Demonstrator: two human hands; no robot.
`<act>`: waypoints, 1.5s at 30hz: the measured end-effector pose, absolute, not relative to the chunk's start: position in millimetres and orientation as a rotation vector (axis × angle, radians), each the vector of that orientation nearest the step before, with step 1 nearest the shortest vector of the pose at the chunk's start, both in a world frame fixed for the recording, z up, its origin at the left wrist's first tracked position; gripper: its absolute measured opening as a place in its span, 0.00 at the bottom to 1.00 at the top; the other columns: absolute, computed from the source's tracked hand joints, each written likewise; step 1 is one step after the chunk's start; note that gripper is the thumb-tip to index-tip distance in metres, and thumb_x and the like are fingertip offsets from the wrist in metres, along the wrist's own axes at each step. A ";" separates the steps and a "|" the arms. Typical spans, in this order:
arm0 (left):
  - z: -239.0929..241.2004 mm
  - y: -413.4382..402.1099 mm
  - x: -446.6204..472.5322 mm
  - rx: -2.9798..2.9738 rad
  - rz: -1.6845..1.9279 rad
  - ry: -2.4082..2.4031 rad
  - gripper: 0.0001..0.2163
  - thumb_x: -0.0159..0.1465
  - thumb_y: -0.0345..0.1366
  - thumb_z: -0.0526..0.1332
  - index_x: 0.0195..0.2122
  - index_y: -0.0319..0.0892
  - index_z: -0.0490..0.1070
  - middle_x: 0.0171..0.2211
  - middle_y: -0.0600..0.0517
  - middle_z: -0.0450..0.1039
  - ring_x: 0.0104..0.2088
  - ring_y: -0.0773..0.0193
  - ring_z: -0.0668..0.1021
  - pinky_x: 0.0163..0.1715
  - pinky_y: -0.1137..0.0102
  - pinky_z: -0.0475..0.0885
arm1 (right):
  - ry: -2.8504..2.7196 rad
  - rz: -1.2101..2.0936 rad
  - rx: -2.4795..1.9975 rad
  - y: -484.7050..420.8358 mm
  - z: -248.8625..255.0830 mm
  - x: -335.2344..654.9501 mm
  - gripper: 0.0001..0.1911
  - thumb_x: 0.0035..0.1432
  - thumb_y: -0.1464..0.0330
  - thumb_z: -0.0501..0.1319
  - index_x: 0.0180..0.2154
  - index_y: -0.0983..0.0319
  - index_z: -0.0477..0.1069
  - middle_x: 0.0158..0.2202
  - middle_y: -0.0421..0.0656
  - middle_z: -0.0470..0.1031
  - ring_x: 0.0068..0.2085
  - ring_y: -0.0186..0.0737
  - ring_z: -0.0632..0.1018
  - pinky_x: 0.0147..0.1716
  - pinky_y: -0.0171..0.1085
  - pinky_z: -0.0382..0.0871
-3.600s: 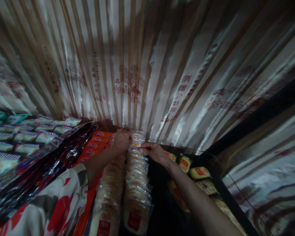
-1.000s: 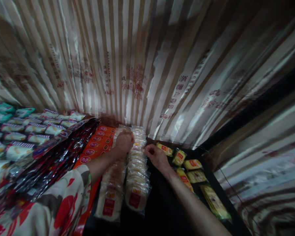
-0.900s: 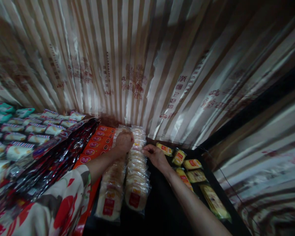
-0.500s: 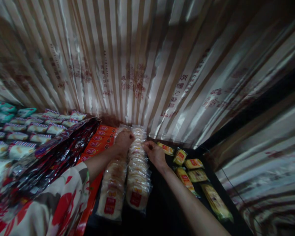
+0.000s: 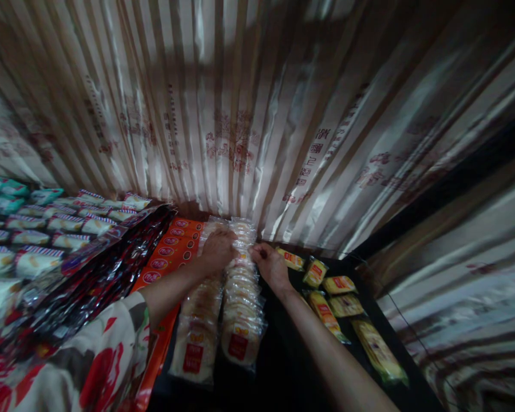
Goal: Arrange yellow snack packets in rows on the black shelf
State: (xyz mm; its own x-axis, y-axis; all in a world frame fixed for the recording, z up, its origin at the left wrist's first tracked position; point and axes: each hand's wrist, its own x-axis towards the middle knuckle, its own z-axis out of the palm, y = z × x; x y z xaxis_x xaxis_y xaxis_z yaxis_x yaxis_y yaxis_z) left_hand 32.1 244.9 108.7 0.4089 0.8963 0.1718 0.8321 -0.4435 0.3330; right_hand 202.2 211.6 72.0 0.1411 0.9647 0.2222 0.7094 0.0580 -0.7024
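Observation:
Two overlapping rows of clear packets with round, pale, flat pastries run away from me on a black surface. My left hand [image 5: 218, 250] lies over the far part of the left row [image 5: 194, 343], its curled fingers against the left side of the right row [image 5: 240, 320]. What those fingertips grip, if anything, is hidden. From the other side, my right hand [image 5: 271, 266] has thumb and forefinger pinched together at the edge of a pastry packet [image 5: 244, 257] in the right row.
Several yellow-wrapped cakes [image 5: 324, 312] lie to the right on the black table [image 5: 283, 366]. On the left are orange packets [image 5: 159, 263], dark shiny bags [image 5: 107, 274], white packets [image 5: 38, 260] and green packets [image 5: 4, 189]. A striped, printed curtain [image 5: 236, 114] hangs behind.
My left hand has shifted slightly toward me and turned flatter over the packets. The right hand stays at nearly the same spot beside the right row.

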 end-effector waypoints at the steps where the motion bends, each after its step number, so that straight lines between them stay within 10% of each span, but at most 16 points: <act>1: 110.2 244.0 33.4 2.451 0.474 1.553 0.15 0.53 0.32 0.59 0.43 0.40 0.70 0.41 0.47 0.74 0.46 0.57 0.72 0.48 0.65 0.65 | -1.634 0.473 -1.689 211.7 71.4 203.2 0.13 0.53 0.57 0.54 0.29 0.58 0.69 0.26 0.38 0.73 0.27 0.36 0.73 0.28 0.33 0.63; 33: 102.1 263.8 27.2 2.258 0.479 1.467 0.09 0.58 0.33 0.54 0.36 0.42 0.72 0.34 0.53 0.76 0.37 0.65 0.75 0.40 0.72 0.68 | -1.655 0.492 -1.568 195.0 68.1 201.1 0.12 0.54 0.60 0.54 0.25 0.60 0.68 0.23 0.39 0.70 0.25 0.35 0.70 0.27 0.33 0.63; 45: 110.0 230.4 24.5 2.575 0.509 1.300 0.16 0.53 0.36 0.64 0.43 0.41 0.69 0.46 0.46 0.67 0.51 0.56 0.64 0.52 0.61 0.60 | -1.622 0.490 -1.552 195.4 67.7 199.6 0.16 0.54 0.56 0.53 0.26 0.60 0.67 0.23 0.39 0.70 0.25 0.35 0.70 0.27 0.33 0.63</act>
